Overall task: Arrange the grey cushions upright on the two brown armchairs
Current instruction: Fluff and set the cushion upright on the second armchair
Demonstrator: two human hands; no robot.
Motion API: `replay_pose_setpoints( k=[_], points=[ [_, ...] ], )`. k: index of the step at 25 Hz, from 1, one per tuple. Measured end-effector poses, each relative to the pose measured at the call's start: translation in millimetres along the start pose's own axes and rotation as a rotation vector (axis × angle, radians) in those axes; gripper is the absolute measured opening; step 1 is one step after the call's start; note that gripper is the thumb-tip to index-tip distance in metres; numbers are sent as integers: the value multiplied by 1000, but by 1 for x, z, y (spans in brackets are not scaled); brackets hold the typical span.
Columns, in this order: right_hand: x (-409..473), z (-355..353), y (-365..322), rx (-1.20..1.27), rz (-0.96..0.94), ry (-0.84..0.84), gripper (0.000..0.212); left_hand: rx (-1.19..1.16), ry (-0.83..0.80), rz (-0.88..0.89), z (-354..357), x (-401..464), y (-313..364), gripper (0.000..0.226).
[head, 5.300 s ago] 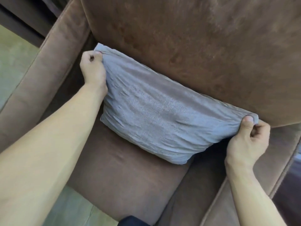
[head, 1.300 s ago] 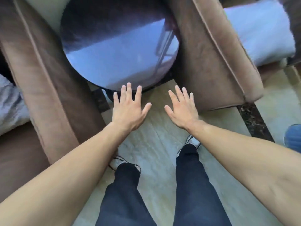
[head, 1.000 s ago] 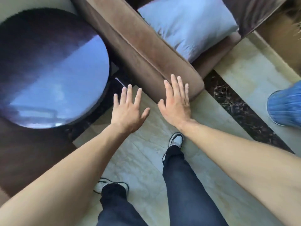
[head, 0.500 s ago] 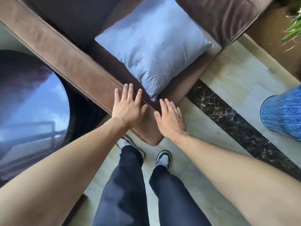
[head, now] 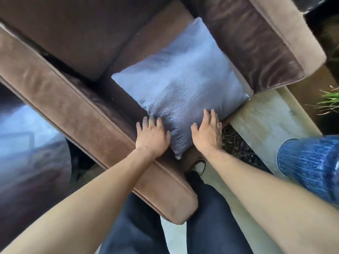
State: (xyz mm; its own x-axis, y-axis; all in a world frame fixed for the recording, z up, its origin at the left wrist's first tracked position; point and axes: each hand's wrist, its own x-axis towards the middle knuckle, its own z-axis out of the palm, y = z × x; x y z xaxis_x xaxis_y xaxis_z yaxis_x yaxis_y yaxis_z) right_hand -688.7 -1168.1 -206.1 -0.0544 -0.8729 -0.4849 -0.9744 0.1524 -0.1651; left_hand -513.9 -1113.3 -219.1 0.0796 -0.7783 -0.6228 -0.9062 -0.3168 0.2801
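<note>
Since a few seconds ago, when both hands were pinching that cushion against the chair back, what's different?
The person let go of that cushion, walked past the round table, and came to the second armchair. The left hand and right hand now reach open toward the grey cushion lying flat on its seat; contact is unclear, and neither grips it. This cushion has not been stood up yet.

Cushion (head: pixel 180 79) is a slightly shiny grey woven cloth, armchair (head: pixel 91 114) a matt brown velvety fabric, side table (head: pixel 27 143) dark and glossy.
</note>
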Motion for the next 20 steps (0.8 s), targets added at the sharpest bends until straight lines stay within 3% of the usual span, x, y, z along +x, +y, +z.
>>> replay_pose_setpoints(
  k=[3,5,8,11,15,20],
  points=[
    [60,-20,-1,44,-32,62,65,-159,-27,-72,2,22,2,61],
    [112,-33,1,65,-58,88,63,-414,5,-191,0,38,8,58],
    [191,-50,1,117,-57,92,65,-960,208,-583,-11,65,18,64],
    [251,-58,-7,279,15,46,66,-1344,388,-881,-16,106,14,91],
    [307,-67,-18,368,176,-98,63,-1461,479,-966,-3,145,10,104],
    [328,-75,-23,415,212,-126,69,-1576,496,-937,-10,149,1,74]
  ],
)
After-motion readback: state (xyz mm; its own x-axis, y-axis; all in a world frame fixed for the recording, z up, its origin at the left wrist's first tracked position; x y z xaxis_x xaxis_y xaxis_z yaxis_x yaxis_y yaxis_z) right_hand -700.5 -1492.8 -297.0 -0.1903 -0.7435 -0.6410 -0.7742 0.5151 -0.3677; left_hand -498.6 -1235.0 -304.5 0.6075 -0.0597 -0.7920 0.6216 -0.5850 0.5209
